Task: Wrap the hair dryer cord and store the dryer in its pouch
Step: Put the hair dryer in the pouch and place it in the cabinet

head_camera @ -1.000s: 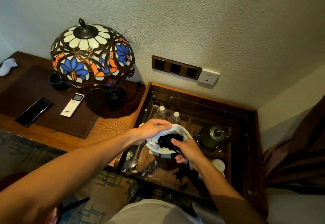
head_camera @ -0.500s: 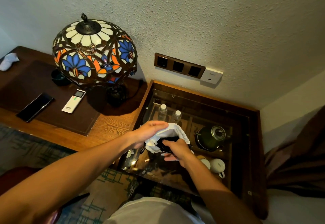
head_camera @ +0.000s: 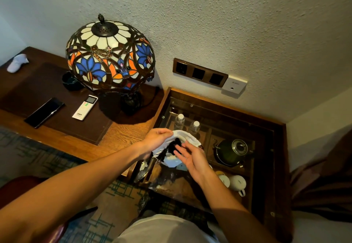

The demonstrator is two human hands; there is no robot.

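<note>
A white cloth pouch (head_camera: 187,136) hangs above the glass-topped cabinet, its mouth held wide. My left hand (head_camera: 155,140) pinches the pouch's rim at the upper left. Inside the mouth shows the black hair dryer (head_camera: 174,145), mostly hidden by the cloth. My right hand (head_camera: 190,157) lies flat against the dryer at the pouch opening, fingers spread and pressing on it. A dark bit of the dryer or its cord (head_camera: 162,157) sticks out below the pouch; I cannot tell which.
A stained-glass lamp (head_camera: 109,56) stands on the wooden desk (head_camera: 122,134) at left, with a white remote (head_camera: 84,107) and a black phone (head_camera: 44,112). The glass-topped cabinet (head_camera: 270,128) holds two bottles (head_camera: 179,121), a dark kettle (head_camera: 231,152) and white cups (head_camera: 237,183). Wall sockets (head_camera: 199,72) sit behind.
My right hand has let go its grip and opened flat against the dryer at the pouch mouth. The pouch and both hands have shifted slightly left and up in view.
</note>
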